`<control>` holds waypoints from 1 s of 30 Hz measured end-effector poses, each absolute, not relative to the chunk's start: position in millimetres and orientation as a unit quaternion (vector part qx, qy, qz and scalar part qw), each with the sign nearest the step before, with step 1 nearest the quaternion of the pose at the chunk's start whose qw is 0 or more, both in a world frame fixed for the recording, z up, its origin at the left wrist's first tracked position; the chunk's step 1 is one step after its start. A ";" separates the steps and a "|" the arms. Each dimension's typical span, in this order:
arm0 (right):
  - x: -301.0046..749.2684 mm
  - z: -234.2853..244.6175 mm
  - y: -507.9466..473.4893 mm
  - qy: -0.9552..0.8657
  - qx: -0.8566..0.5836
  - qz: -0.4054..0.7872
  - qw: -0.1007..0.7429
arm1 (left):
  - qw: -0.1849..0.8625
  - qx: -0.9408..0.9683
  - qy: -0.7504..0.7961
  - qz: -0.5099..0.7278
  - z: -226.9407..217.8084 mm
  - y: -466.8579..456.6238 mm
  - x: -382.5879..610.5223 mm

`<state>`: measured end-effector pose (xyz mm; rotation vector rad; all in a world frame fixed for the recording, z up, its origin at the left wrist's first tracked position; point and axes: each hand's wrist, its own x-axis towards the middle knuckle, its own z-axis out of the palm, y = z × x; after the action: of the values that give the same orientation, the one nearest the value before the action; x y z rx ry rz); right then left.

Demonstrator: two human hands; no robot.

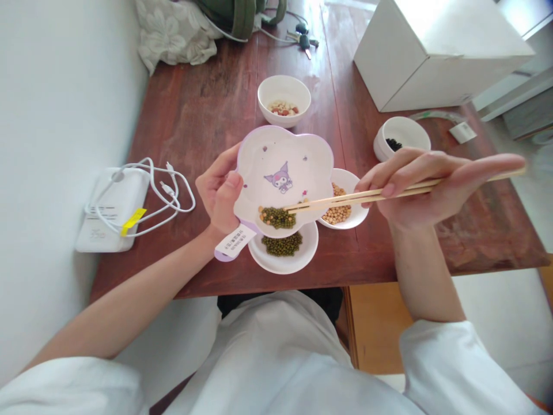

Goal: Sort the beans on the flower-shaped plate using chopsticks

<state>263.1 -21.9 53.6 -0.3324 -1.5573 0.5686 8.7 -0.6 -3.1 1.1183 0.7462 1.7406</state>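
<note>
My left hand (pixel 220 193) grips the rim of a white flower-shaped plate (pixel 283 167) with a lilac edge and a cartoon print, tilting it above the bowls. A small heap of green mung beans (pixel 277 218) lies on the plate. My right hand (pixel 425 184) holds a pair of wooden chopsticks (pixel 345 196), their tips at that heap. Under the plate sit a bowl of mung beans (pixel 283 253) and a bowl of pale soybeans (pixel 345 213). Farther off stand a bowl of peanuts (pixel 284 99) and a bowl of black beans (pixel 401 138).
A large white cardboard box (pixel 436 55) stands at the far right of the wooden table (pixel 207 115). A white power bank (pixel 112 210) with a tangled cable lies at the left, near the wall. Keys (pixel 302 40) and a cloth bag (pixel 175 31) lie at the far edge.
</note>
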 end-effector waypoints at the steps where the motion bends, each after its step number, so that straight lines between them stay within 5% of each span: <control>1: 265.4 54.5 -21.7 -0.700 -0.149 0.238 0.657 | 0.455 0.450 0.307 0.705 -1.8 -1.2 9.1; 30: 280.6 66.7 -45.8 -0.780 -0.201 0.092 0.585 | 0.436 0.493 0.336 0.674 -1.4 -8.3 2.5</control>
<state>280.6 -45.8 66.7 -0.4697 -1.8188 0.2145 2.5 -8.3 -1.4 1.2269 0.8370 1.6768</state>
